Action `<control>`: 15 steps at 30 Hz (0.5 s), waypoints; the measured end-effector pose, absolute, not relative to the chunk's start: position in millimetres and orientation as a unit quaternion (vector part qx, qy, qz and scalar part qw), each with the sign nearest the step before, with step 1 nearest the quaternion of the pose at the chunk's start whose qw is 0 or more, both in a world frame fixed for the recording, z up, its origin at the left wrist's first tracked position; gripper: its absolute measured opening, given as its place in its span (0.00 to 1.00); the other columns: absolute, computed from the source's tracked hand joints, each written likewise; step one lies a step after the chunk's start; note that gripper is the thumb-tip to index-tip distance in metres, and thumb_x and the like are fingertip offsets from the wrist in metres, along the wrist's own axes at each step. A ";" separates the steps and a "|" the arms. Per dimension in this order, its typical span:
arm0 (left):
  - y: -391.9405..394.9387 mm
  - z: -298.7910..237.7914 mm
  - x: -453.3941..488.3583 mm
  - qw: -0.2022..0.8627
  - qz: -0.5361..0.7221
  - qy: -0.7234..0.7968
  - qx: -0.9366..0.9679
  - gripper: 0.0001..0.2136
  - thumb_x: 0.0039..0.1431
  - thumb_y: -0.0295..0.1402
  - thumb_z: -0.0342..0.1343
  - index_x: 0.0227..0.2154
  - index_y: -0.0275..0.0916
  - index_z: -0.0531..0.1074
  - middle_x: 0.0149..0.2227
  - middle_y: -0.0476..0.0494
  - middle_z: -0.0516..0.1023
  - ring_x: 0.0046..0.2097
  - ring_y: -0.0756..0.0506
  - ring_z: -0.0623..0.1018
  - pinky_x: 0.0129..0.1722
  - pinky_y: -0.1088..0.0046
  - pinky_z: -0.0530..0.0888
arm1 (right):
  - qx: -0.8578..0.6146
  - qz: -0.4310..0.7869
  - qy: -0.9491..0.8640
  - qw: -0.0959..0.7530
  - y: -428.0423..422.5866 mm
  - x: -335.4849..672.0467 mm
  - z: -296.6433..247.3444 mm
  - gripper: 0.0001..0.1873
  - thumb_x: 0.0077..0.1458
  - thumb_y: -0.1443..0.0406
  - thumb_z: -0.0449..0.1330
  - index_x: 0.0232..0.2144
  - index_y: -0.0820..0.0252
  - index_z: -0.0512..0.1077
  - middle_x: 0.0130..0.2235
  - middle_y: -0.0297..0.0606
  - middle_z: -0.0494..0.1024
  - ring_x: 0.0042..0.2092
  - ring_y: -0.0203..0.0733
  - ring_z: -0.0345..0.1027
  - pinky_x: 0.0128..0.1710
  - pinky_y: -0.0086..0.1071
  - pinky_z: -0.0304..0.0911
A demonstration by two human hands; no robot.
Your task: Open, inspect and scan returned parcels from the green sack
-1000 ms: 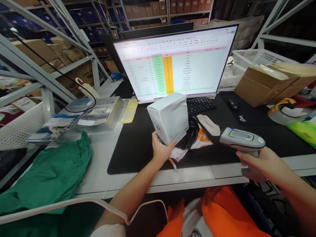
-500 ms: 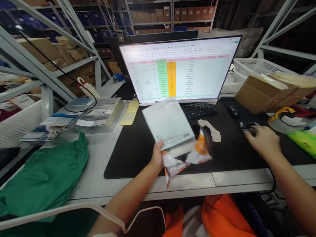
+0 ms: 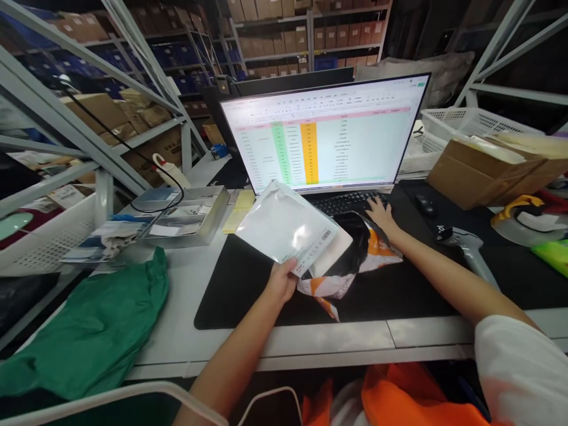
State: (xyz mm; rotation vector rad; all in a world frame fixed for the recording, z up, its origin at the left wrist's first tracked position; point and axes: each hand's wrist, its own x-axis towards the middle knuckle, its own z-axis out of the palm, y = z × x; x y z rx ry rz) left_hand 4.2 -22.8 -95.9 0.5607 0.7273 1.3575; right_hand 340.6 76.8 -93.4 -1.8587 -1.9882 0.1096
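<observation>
head | gripping wht box (image 3: 286,225) w/ L hand (image 3: 281,281), tilted, above blk mat (image 3: 235,296), near side of monitor (image 3: 355,142) | touching right end of kybd (image 3: 339,205) w/ R hand (image 3: 382,214), fingers spread | also: crumpled orange-wht bag (image 3: 382,251) just right of wht box, scanner (image 3: 468,242) farther right

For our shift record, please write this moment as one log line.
left hand: holding white box; right hand: at keyboard; scanner: lying on black mat; monitor: on

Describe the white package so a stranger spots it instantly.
Find the big monitor; in front of its left half, the left hand holds the white package by its near edge. Unlike the crumpled orange-and-white bag close by, it has a smooth, glossy face with a barcode.
</observation>
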 end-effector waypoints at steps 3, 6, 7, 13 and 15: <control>-32.0 -99.1 7.5 0.725 0.564 0.292 0.264 0.32 0.37 0.38 0.79 0.48 0.36 0.79 0.48 0.37 0.85 0.54 0.32 0.82 0.61 0.55 0.75 | -0.618 0.146 -0.727 0.260 52.6 332.6 -89.2 0.22 0.65 0.58 0.53 0.55 0.57 0.78 0.66 0.50 0.70 0.70 0.58 0.56 0.68 0.60 0.52; -44.2 -99.7 12.0 0.745 0.541 0.260 0.292 0.32 0.40 0.38 0.78 0.51 0.36 0.79 0.50 0.36 0.84 0.56 0.31 0.81 0.63 0.53 0.73 | -0.521 0.324 -0.741 0.274 -3.4 310.8 -92.3 0.31 0.58 0.54 0.62 0.62 0.56 0.72 0.63 0.47 0.73 0.64 0.54 0.67 0.62 0.45 0.65; -47.8 -99.7 14.0 0.745 0.538 0.254 0.301 0.33 0.40 0.38 0.78 0.51 0.36 0.79 0.49 0.36 0.85 0.56 0.31 0.81 0.64 0.52 0.73 | -0.490 0.386 -0.737 0.260 -25.6 301.5 -94.8 0.37 0.54 0.54 0.66 0.64 0.56 0.69 0.63 0.48 0.73 0.63 0.54 0.68 0.61 0.45 0.66; -49.9 -90.0 27.9 0.722 0.570 0.237 0.312 0.31 0.36 0.39 0.80 0.46 0.34 0.79 0.44 0.35 0.86 0.52 0.30 0.83 0.62 0.48 0.73 | -0.470 0.383 -0.754 0.255 -102.0 258.2 -111.5 0.31 0.51 0.64 0.64 0.58 0.62 0.74 0.56 0.49 0.79 0.58 0.55 0.73 0.62 0.49 0.65; -49.7 -78.3 23.4 0.697 0.609 0.237 0.296 0.32 0.32 0.40 0.81 0.43 0.35 0.78 0.42 0.36 0.86 0.51 0.30 0.83 0.61 0.47 0.73 | -0.455 0.356 -0.765 0.284 -102.9 257.5 -114.9 0.25 0.54 0.64 0.58 0.54 0.60 0.77 0.53 0.47 0.81 0.55 0.52 0.75 0.59 0.47 0.68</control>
